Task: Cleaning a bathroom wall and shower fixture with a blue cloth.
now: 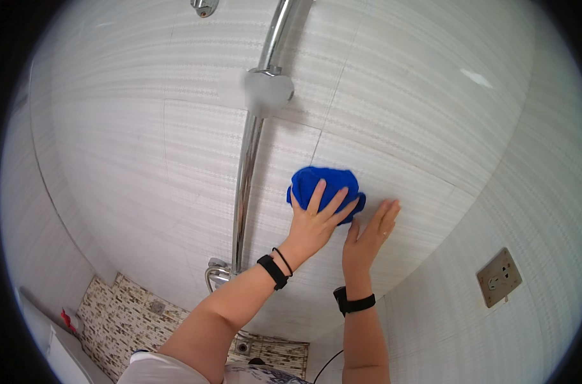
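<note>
My left hand (314,225) presses a bunched blue cloth (325,178) against the white tiled wall (391,120), its fingers spread over the cloth. Part of the cloth is hidden under the palm and fingers. Just to the right, my right hand (367,237) lies against the same wall with fingers stretched out and thumb apart. Nothing is held in it, and its thumb is close to the cloth's lower right edge. Black bands circle both wrists.
A chrome shower rail (246,192) with a blurred bracket (269,93) runs up the wall left of the cloth. Low on it is a metal fitting with a hose (218,273). A socket plate (499,278) sits on the right wall. Floor drains (243,346) show in the mosaic floor (123,312).
</note>
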Motion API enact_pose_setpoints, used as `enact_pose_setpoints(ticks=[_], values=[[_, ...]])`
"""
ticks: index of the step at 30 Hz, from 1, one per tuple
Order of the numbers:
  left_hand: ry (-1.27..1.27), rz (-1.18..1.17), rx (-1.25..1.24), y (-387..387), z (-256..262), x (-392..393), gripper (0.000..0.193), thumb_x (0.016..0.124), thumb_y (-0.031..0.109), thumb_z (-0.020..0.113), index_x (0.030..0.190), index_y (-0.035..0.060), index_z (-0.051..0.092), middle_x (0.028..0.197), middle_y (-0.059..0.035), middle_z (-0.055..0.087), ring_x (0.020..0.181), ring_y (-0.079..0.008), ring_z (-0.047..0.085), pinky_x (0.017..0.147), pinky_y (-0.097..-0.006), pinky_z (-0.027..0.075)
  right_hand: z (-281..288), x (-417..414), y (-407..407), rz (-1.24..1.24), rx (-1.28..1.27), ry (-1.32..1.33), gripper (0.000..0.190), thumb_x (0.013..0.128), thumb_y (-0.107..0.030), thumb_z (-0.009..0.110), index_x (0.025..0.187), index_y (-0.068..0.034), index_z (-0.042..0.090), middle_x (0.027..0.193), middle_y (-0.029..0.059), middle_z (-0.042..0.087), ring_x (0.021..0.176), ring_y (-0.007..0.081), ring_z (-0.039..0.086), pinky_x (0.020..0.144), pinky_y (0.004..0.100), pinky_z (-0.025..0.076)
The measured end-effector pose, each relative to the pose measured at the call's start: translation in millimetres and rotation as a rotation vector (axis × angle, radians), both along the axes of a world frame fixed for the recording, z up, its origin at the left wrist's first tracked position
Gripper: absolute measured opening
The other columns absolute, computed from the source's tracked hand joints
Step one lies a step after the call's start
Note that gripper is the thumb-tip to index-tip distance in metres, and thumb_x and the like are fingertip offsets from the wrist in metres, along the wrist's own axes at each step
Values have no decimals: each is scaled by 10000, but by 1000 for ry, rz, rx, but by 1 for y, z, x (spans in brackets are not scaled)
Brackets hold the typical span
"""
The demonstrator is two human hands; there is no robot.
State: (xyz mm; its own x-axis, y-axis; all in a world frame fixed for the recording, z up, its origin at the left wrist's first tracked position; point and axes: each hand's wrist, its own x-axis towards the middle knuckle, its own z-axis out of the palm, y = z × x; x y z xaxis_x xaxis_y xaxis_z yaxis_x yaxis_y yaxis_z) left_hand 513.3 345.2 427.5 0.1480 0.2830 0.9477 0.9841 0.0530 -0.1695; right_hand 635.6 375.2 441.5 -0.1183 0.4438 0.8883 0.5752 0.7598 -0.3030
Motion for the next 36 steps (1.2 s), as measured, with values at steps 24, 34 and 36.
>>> enact_pose_setpoints(ticks=[24,34,36], values=[[-285,60,156,-13,50,-21,508,772,159,648,1255,277,546,1406,-84,327,1309,-415,223,920,-680,201,-16,-14,10,-79,45,-110,698,897,-172,544,1430,36,144,1506,228,81,1396,388,73,1094,538,96],[-402,91,229,-10,32,-32,578,739,170,679,1283,275,511,1420,-123,265,1274,-475,201,948,-657,211,-15,-13,10,-77,57,-114,681,907,-183,526,1429,38,148,1504,226,90,1394,392,80,1089,545,109],[-395,113,194,-11,-4,-29,576,733,165,683,1275,266,519,1410,-137,253,1263,-496,194,948,-667,207,-15,-13,12,-67,69,-113,679,907,-181,527,1428,37,151,1504,225,93,1393,393,84,1088,547,112]])
